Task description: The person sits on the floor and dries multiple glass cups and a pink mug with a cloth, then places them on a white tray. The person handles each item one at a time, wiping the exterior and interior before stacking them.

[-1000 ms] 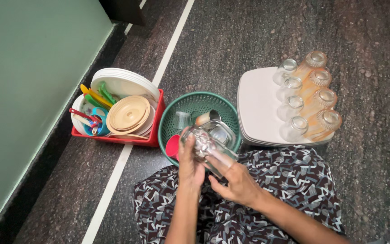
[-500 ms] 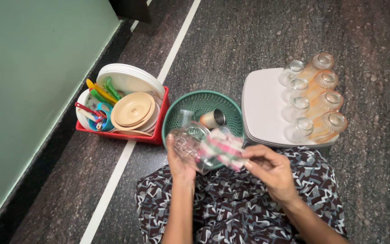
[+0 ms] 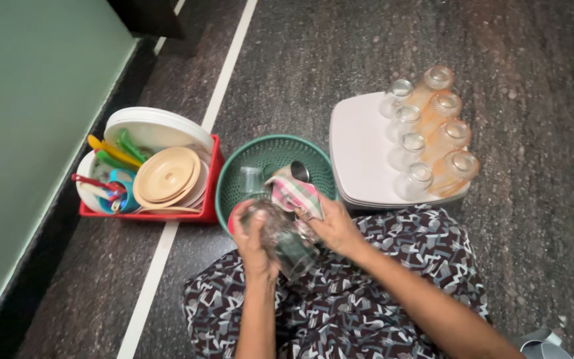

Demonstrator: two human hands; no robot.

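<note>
1. Your left hand (image 3: 255, 239) wraps a clear glass (image 3: 286, 240) lying tilted over your lap; motion blur hides its pattern and rim.
2. Your right hand (image 3: 332, 229) pinches a pink-and-green checked cloth (image 3: 295, 195) against the glass's upper end; its fingertips are hidden beneath the folds.
3. Just beyond, a green basket (image 3: 270, 147) holds a steel cup and another glass, partly covered.
4. A red crate (image 3: 197, 214) of plates sits left, near the wall edge.
5. A white tray (image 3: 360, 153) on the right carries glasses along its far side; bare floor lies beyond.
</note>
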